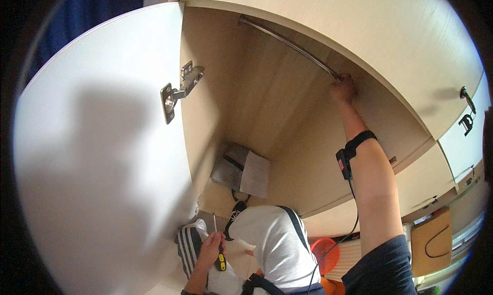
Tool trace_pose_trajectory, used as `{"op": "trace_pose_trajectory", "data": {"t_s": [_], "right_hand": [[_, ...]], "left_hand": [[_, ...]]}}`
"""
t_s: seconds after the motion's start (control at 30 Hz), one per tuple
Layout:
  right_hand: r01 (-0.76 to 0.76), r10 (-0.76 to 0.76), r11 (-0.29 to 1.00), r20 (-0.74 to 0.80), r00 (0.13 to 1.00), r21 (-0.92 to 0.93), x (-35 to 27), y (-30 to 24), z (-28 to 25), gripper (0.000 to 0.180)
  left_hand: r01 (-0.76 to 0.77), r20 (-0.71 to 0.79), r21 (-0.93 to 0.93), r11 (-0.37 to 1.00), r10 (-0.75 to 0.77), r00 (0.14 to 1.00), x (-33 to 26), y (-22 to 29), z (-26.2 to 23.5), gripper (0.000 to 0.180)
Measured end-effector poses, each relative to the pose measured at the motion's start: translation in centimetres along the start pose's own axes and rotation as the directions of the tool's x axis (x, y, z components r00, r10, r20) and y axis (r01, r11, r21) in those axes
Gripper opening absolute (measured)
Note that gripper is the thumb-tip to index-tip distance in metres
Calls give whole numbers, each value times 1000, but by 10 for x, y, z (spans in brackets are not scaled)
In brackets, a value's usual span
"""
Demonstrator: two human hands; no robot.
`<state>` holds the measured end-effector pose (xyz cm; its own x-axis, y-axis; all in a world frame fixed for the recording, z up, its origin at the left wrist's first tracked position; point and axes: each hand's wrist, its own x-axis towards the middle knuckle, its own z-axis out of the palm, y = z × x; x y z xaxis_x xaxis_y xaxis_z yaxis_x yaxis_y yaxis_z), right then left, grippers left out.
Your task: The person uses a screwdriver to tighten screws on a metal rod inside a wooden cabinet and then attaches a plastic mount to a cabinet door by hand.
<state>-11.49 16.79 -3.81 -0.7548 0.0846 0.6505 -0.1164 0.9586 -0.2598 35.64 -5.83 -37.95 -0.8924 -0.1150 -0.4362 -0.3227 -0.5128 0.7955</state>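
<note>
A metal hanging rail (288, 42) crosses the upper part of the open wardrobe (287, 115). My right arm is stretched forward, and my right hand (345, 87) is closed round the rail's right end by the side panel. Low down, in front of my legs, my left hand (209, 247) grips a screwdriver (221, 262) with a black and yellow handle, its thin shaft pointing up. The fitting at the rail's right end is hidden behind my right hand.
The white door (97, 156) stands open on the left, carrying a metal hinge (172, 98). A grey fabric box (241, 169) sits at the wardrobe's bottom. A black strap device (346, 159) with a cable is on my right forearm. An orange-red basket (325, 255) stands beside my leg.
</note>
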Motion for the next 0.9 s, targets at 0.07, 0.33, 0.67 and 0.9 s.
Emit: {"op": "trace_pose_trajectory", "data": {"t_s": [0.07, 0.33, 0.67, 0.9], "right_hand": [[34, -35, 999, -17, 999, -28, -15, -10, 2, 47], [-115, 100, 984, 114, 989, 139, -56, -47, -13, 68], [193, -74, 871, -268, 960, 451, -129, -87, -14, 63], [-346, -657, 584, 678, 331, 735, -338, -100, -82, 60]], "left_hand": [[3, -3, 19, 1000, -3, 1000, 1, 1, -1, 27], [21, 3, -3, 1000, -21, 1000, -3, 4, 1, 26], [19, 58, -83, 996, -15, 998, -11, 20, 10, 29], [-419, 174, -35, 908, 418, 892, -55, 103, 58, 27]]}}
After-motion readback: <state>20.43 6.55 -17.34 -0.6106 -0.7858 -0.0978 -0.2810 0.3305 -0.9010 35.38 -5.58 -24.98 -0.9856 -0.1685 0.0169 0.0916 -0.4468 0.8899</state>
